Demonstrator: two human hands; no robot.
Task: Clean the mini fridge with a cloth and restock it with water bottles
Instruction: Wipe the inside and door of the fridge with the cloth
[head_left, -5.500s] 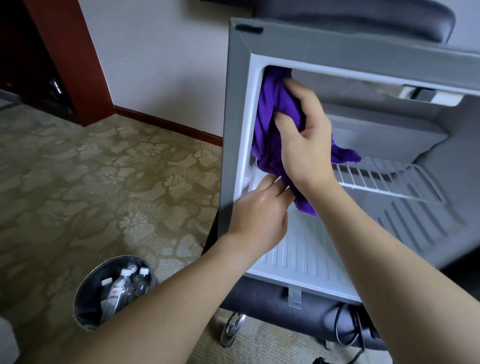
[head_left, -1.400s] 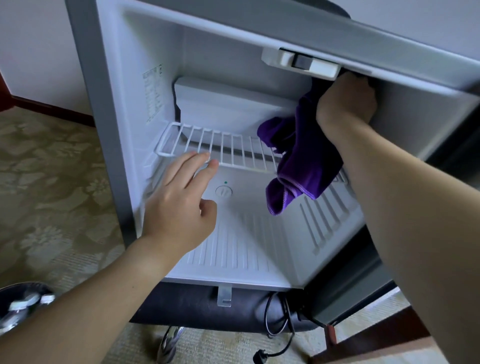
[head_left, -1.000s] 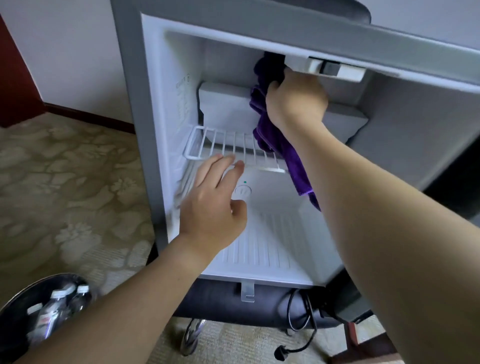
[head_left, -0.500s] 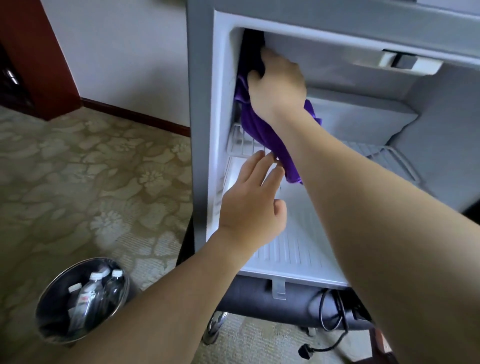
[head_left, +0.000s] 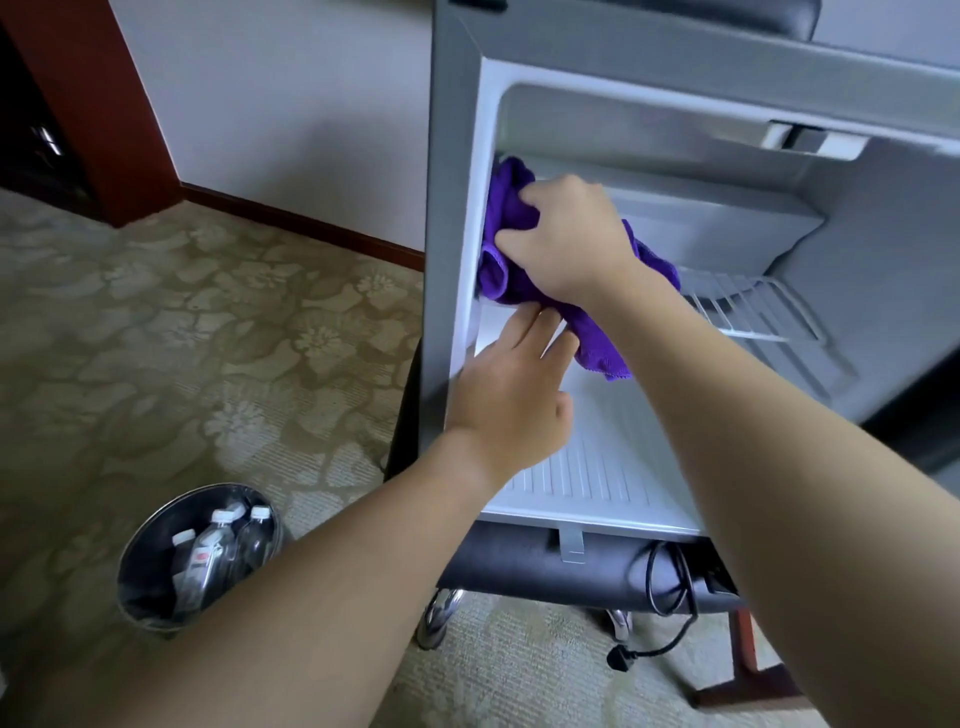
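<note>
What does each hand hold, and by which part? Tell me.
Right hand grips the purple cloth by its bunched middle. Left hand holds nothing.

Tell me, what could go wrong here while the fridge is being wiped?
The purple cloth hangs loose below the right hand; its tail could snag on the wire shelf. The fridge appears to sit on a wheeled chair, so hard wiping against the side wall might roll it, though the left hand seems to steady it. The loose power cord dangles near the floor and could trip someone.
</note>
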